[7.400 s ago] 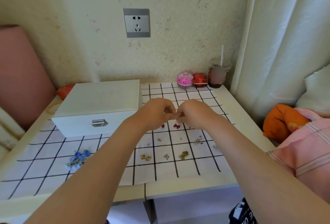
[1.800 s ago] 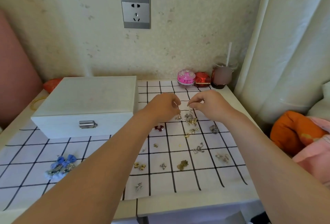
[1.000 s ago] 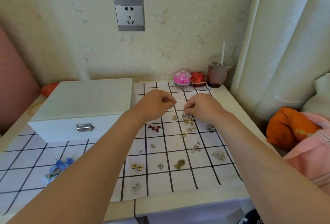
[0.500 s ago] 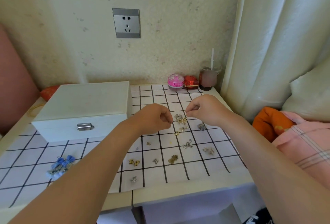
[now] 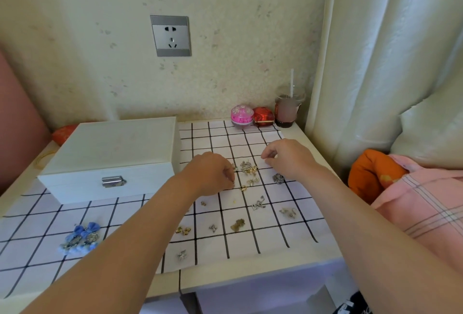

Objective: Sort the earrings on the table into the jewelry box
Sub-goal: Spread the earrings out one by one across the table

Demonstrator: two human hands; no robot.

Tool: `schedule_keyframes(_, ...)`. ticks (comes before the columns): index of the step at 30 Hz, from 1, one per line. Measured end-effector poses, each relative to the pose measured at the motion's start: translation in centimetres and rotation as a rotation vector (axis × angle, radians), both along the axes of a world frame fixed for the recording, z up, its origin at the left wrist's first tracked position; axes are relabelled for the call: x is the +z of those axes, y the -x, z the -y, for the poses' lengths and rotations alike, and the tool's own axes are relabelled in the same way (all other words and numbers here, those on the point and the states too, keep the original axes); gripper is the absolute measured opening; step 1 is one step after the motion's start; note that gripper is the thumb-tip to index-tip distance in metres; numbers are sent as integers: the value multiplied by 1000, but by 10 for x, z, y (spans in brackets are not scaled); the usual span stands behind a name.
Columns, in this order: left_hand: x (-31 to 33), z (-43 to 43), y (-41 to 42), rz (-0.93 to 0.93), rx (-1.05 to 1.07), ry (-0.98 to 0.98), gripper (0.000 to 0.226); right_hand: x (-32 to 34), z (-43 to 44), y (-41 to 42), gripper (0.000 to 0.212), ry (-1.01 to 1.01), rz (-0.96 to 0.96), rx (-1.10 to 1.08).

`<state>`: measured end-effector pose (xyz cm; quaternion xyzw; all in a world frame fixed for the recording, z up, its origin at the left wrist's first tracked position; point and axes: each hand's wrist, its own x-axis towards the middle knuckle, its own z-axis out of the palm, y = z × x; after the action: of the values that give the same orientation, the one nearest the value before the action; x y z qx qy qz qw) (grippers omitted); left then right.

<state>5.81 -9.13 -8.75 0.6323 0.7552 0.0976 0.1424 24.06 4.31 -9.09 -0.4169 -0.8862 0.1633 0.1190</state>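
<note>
The white jewelry box stands closed at the left back of the table, its metal latch facing me. Several small earrings lie on the checked cloth: a cluster between my hands, a gold one, silver ones, and a blue bow pair at the front left. My left hand is low on the cloth, its curled fingertips pinching a tiny dark earring beside the cluster. My right hand hovers right of the cluster with curled fingers; what it holds is hidden.
A pink round tin, a red tin and a cup with a straw stand at the back by the wall. A curtain hangs on the right. An orange cushion lies off the table's right edge.
My hands, joined together over the cloth earlier, have drawn apart. The left hand has dropped onto the cloth, covering the spot of the red earring; the right stays raised.
</note>
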Motion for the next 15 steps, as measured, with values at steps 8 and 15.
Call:
schedule_keyframes(8, 1, -3, 5, -1, -50, 4, 10, 10, 3, 7, 14, 56, -33, 102)
schedule_keyframes(15, 12, -5, 1, 75, -52, -59, 18, 14, 23, 8, 15, 117, 94, 253)
